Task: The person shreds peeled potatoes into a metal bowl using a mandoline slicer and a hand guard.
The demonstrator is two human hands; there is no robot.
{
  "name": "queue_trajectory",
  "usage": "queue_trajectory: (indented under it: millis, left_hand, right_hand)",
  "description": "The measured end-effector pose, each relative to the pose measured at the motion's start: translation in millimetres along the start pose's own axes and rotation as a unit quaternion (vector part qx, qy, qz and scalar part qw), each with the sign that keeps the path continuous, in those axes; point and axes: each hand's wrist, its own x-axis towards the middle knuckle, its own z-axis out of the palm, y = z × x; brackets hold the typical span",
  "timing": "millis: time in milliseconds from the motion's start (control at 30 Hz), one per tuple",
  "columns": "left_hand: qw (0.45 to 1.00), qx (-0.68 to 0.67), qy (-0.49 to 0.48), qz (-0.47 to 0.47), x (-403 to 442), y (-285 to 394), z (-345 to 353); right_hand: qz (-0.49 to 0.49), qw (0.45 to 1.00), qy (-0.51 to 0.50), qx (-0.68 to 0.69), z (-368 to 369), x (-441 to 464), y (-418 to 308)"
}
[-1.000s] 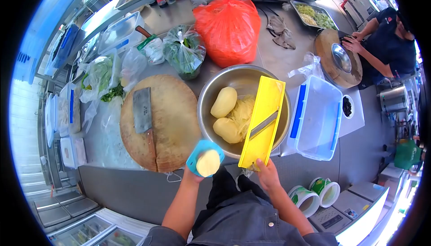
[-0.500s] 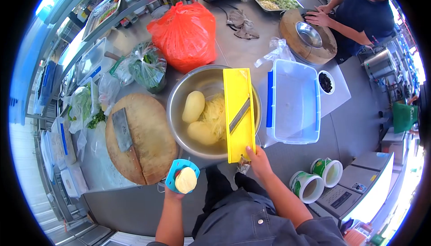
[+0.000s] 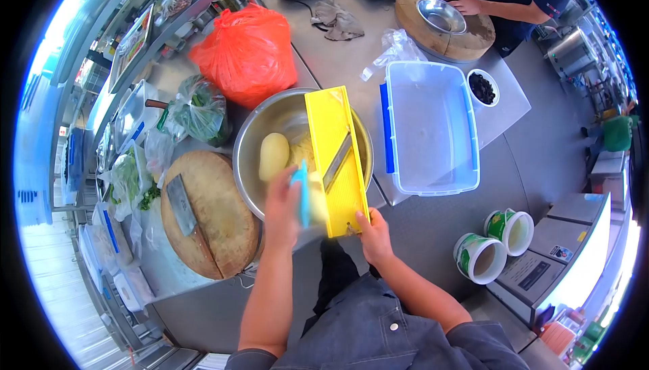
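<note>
Yellow slicer (image 3: 333, 167), steel bowl (image 3: 249, 141)

A commercial kitchen is shown by a long metal worktop (image 3: 345, 66) set with round chopping boards (image 3: 213, 211), a cleaver (image 3: 181, 206) and a steel mixing bowl (image 3: 251, 141).

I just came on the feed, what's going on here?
A person is working over a steel bowl with a yellow slicer lying across it. The right hand grips the slicer's near end. The left hand, a little blurred, has a blue holder with a pale potato piece close to the slicer. A whole peeled potato and some shreds are in the bowl. A cleaver lies on the round board alongside.
</note>
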Motion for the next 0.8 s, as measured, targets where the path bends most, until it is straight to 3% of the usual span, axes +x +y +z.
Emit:
queue_trajectory:
  millis: [33,67,100,167,200,267,333,533,600,767,800]
  left_hand:
    - [0.989,0.150,-0.003,0.015,1.3,3.3,13.1]
    - [0.977,0.201,0.006,0.073,-0.9,5.9,32.2]
    - [0.924,0.324,0.016,0.203,3.4,2.9,43.3]
    - [0.893,0.407,0.013,0.190,-3.0,1.7,63.2]
    - [0.890,0.412,0.010,0.193,-3.3,-2.9,68.0]
    - [0.798,0.537,0.035,0.273,-6.1,-16.4,72.8]
    - [0.781,0.563,0.025,0.269,-14.3,-22.1,79.8]
    - [0.748,0.610,0.033,0.259,-0.3,-28.2,95.1]
    - [0.730,0.604,0.084,0.309,31.5,-29.7,99.4]
    - [0.741,0.581,0.108,0.319,120.6,8.7,112.7]
    - [0.749,0.575,0.111,0.311,132.0,18.0,109.2]
  right_hand:
    - [0.015,0.999,-0.002,0.036,1.5,-2.4,1.6]
    - [0.033,0.999,-0.009,0.040,0.7,-4.3,1.1]
    - [0.034,0.998,-0.007,0.047,0.5,-5.5,2.5]
    - [0.022,0.995,-0.035,0.087,-0.1,-9.6,5.8]
    - [-0.006,0.997,-0.073,0.038,-4.0,-7.2,8.1]
    - [-0.028,0.997,-0.066,-0.024,-10.3,-9.7,15.0]
    - [-0.067,0.986,-0.056,-0.140,-13.0,-8.0,14.3]
    - [-0.147,0.952,-0.035,-0.266,-14.1,-9.6,10.4]
    - [-0.142,0.957,-0.038,-0.252,-13.4,-12.2,11.6]
    - [-0.156,0.953,-0.046,-0.256,-13.6,-12.0,20.5]
    - [-0.111,0.977,-0.064,-0.172,-11.0,-13.1,21.7]
